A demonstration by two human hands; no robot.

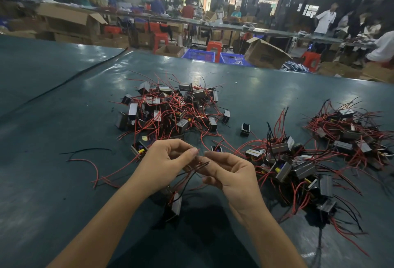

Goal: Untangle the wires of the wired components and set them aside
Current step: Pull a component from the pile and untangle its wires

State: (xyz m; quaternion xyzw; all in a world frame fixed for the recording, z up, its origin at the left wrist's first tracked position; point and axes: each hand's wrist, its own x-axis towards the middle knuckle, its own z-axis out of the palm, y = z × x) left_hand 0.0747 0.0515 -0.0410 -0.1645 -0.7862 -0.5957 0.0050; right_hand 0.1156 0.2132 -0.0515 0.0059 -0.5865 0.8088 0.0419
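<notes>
The green table [64, 118] spreads under both hands. Beyond the left hand [164, 165] lies the tangled pile [170, 108] of small components with red and black leads. Just to the right of the right hand [232, 174] lies a second pile [298, 167], and farther right a third pile [351, 137]. The two hands are close together above the table, with the fingertips nearly meeting. Both have curled fingers and pinch the thin wires [198, 164] that run between them. Below the hands, near the left wrist, the held component [175, 206] hangs tilted on these wires. I cannot tell if it touches the table.
</notes>
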